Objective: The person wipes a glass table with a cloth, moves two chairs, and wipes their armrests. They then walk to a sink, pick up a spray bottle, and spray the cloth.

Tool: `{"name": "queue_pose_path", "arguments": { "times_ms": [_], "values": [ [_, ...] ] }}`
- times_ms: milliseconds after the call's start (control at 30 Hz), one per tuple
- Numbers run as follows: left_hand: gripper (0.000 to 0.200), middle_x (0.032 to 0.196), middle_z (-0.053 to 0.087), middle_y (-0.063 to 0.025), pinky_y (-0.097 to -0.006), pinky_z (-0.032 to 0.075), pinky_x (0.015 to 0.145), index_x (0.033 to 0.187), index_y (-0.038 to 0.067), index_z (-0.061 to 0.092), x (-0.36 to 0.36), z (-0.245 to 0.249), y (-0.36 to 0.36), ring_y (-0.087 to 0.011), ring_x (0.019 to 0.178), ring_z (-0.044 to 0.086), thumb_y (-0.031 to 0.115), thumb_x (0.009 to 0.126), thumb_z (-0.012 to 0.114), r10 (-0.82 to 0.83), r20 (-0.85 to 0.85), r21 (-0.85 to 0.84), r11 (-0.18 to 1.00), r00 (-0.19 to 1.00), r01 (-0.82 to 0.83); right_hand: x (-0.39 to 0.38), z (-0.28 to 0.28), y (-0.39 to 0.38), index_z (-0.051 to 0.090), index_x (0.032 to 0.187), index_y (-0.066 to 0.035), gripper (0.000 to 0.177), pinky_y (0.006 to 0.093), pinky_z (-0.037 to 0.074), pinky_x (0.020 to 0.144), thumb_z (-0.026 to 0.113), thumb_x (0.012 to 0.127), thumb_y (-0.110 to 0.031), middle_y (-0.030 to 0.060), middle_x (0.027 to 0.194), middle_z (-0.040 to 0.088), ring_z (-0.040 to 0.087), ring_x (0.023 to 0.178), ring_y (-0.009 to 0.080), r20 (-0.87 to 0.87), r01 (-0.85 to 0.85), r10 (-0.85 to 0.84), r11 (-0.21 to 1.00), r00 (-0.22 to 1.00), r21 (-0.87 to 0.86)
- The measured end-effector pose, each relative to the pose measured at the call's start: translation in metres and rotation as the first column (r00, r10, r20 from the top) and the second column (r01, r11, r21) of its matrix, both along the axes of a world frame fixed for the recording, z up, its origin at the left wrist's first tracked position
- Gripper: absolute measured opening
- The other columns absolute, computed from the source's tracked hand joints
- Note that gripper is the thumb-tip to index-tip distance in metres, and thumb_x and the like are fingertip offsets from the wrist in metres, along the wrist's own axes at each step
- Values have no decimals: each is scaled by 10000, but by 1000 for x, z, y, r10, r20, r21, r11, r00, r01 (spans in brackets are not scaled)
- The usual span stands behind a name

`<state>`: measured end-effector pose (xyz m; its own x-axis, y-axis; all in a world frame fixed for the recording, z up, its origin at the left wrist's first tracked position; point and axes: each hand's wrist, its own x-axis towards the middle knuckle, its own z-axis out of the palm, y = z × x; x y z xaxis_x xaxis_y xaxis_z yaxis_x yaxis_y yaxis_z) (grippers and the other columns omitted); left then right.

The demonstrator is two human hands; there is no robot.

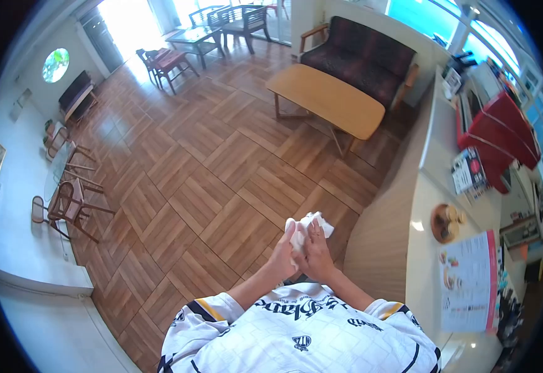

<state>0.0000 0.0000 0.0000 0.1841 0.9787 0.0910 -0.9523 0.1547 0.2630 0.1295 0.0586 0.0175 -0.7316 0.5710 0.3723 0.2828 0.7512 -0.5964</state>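
In front of my chest, both hands are together around a crumpled white tissue (319, 224). My left hand (284, 252) is closed on its left side, the thumb pointing up against the white bundle. My right hand (315, 252) presses on it from the right, fingers bent over it. Part of the tissue sticks out beyond the right fingertips; the rest is hidden between the palms. Whether it is paper or cloth is hard to tell, though it looks thin and soft. Both hands are above the wood-patterned floor (222, 186), touching no furniture.
A counter (424, 205) runs along my right, bearing a menu sheet (468, 283), a round wooden tray (440, 224) and a red machine (501, 130). Ahead stand a wooden coffee table (324, 99) and a dark sofa (365, 59). Chairs (76, 199) line the left wall.
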Motion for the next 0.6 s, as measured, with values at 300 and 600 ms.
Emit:
{"name": "queue_pose_path", "arguments": {
  "times_ms": [300, 600],
  "values": [
    [607, 1015, 485, 51, -241, 415, 858, 1334, 157, 403, -206, 9, 152, -73, 899, 488, 604, 926, 442, 38, -257, -454, 877, 966, -155, -242, -36, 147, 424, 1313, 111, 417, 360, 429, 989, 462, 972, -125, 287, 1289, 517, 543, 1197, 306, -247, 127, -289, 847, 925, -516],
    [301, 989, 657, -67, -348, 536, 760, 1136, 15, 556, -519, -5, 274, -182, 877, 641, 267, 986, 487, 522, -520, -561, 388, 676, -731, -539, -13, 332, 544, 1277, -22, 384, 406, 337, 1068, 553, 915, -150, 239, 1324, 504, 439, 1272, 401, -230, -574, 544, 814, 807, -88]
  ]
}}
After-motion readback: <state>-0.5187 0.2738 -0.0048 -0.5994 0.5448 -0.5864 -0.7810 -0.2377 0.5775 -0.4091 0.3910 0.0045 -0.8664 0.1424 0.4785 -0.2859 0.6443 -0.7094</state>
